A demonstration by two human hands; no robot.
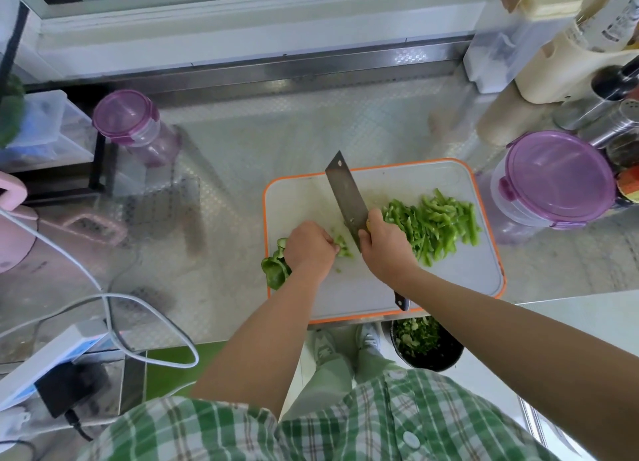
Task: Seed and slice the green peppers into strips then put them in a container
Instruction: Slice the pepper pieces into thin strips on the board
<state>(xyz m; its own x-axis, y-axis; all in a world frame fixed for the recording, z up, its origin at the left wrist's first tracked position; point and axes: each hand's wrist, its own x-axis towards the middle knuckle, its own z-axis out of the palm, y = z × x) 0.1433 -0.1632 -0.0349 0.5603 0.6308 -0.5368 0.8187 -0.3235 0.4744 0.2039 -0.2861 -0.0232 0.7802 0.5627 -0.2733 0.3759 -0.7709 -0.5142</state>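
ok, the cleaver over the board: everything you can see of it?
The broad rectangular grey steel cleaver has a dull, smeared blade with a small hole near its far corner and a dark handle whose butt shows below the wrist. The right hand grips it where blade meets handle. It is held over the white orange-rimmed plastic cutting board, pointing away and slightly left, edge toward the green pepper piece that the left hand holds. Whether the edge touches the board cannot be told.

We count one knife [345, 197], one cutting board [449, 287], two purple-lidded tubs [126, 116] [558, 175], one heap of pepper strips [435, 225] just right of our right-hand fingers [375, 217], and one scrap bucket [453, 353]. Pepper chunks [275, 272] under our left fingers [330, 244]? Too bunched to count.
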